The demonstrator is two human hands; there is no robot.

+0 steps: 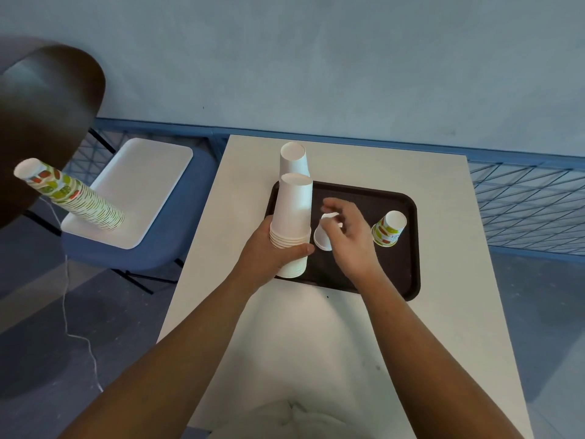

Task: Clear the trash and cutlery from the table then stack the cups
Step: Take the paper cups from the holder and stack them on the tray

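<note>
Head view: tapered paper cups (292, 204), dark rounded tray (402, 267)

A tray (399, 275) lies mid-frame on the surface (443, 343). On it: cup stack (292, 210) left, tilted cup (321, 239) centre, lone cup (388, 229) right.

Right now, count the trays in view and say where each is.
2. The dark tray lies on the table; the white tray lies on the blue chair, bearing a patterned cup stack. The blurred brown shape at left is unclear.

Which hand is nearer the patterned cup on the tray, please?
Right: the right hand, pinching a white cup, is beside the patterned cup; the left hand grips the stack beyond.
</note>
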